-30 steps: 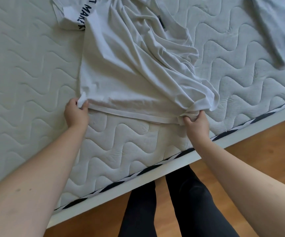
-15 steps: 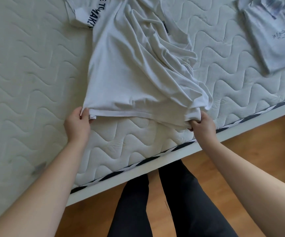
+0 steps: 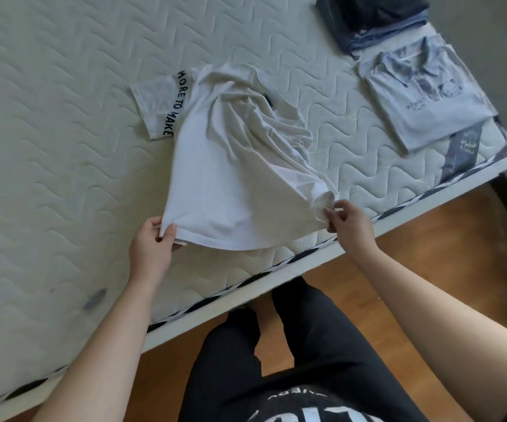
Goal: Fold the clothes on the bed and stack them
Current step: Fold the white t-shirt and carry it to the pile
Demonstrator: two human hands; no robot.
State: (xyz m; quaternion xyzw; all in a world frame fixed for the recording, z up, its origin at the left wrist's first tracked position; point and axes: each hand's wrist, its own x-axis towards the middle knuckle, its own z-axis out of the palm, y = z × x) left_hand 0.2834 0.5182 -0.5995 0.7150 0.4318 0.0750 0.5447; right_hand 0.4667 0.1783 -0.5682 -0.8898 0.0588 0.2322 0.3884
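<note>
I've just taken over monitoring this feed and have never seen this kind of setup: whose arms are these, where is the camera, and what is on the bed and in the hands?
There is no machine: a person wears a camera on the head, looking down at their own bare arms. The left hand and right hand each pinch a bottom corner of a crumpled white T-shirt lying on the quilted mattress. Far right lie a folded pale printed shirt and, beyond it, a dark folded pile.
</note>
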